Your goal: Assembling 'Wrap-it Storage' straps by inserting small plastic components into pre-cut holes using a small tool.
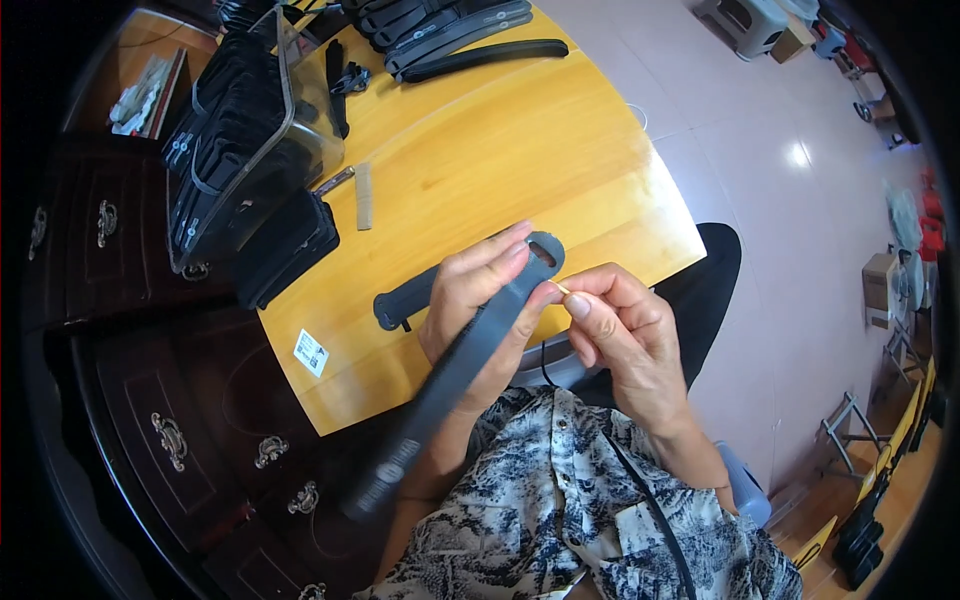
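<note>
My left hand (478, 275) is closed round a long flat black strap (455, 375), which slants up from the lower left and has a rounded, slotted end beyond the fingers. Close beside that end, my right hand (628, 325) pinches a thin pale-yellow piece (562, 288) between thumb and forefinger. Its tip meets the left thumb at the strap's edge; I cannot tell whether it is a stick or a cord. From behind the left hand a black padded end (400, 306) with a small tab reaches out over the table. Whether it belongs to the held strap is hidden.
A clear plastic bin (330, 150) full of bundled black straps stands at the table's left. More straps (450, 35) are stacked at the far edge of the yellow wooden table (500, 140). A cardboard strip (364, 196) and white label (311, 353) lie nearer. Dark drawers (140, 420) flank the left.
</note>
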The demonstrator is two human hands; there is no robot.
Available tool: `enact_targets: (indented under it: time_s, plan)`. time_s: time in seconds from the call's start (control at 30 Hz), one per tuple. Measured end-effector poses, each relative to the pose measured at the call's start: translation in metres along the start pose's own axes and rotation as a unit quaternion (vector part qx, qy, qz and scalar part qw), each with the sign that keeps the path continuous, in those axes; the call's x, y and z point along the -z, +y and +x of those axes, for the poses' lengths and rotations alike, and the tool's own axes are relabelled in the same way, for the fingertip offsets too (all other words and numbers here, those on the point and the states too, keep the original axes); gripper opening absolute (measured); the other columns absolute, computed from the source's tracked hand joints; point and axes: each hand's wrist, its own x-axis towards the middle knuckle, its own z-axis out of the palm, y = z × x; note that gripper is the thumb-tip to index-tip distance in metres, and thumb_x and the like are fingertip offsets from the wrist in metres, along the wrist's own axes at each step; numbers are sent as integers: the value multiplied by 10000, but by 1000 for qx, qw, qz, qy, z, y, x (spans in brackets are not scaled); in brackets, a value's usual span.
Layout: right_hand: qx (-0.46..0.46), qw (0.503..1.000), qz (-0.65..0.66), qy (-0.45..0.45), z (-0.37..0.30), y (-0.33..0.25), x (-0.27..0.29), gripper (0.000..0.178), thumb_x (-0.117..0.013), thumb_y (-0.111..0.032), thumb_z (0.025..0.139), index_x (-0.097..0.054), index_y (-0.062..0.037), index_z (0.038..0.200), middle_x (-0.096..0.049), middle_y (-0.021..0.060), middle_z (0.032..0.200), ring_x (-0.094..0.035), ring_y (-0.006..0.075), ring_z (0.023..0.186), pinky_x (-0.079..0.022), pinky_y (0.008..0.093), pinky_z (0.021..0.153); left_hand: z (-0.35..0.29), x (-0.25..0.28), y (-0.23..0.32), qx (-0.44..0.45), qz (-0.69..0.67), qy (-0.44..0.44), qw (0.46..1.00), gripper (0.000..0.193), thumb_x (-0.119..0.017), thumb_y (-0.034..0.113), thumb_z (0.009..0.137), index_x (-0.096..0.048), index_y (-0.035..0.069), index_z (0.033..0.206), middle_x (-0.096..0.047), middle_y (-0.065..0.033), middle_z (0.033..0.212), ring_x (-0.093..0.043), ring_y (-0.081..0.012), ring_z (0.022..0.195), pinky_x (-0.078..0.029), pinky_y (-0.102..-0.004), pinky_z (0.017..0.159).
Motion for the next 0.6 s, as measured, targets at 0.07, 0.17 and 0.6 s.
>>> enact_targets:
  time_s: [0.07,0.17,0.6]
  plan:
    - [-5,997,68,43,-4,7,-10,163,-538,-139,960,-580,6,1023,-543,-22,745,-440,26,584,-347,160,524,0,-3,1,0,23,6,1000,310,-680,8,816,-545,-19,1094,-555,-203,1094,-594,-322,1051,-512,-389,893]
    - [9,991,106,84,-6,19,-20,148,-532,-135,963,-577,-1,1007,-538,-21,744,-442,31,584,-347,159,524,-2,-8,-4,-4,-6,21,1000,308,-670,7,824,-531,-22,1098,-549,-189,1078,-592,-320,1046,-512,-391,892]
    - [396,757,-519,6,29,-6,17,204,-589,-89,745,-634,-84,944,-535,15,631,-551,142,568,-443,275,471,2,10,-2,2,79,-16,997,288,-646,-26,832,-529,-14,1095,-570,-206,1103,-604,-278,1004,-516,-354,867]
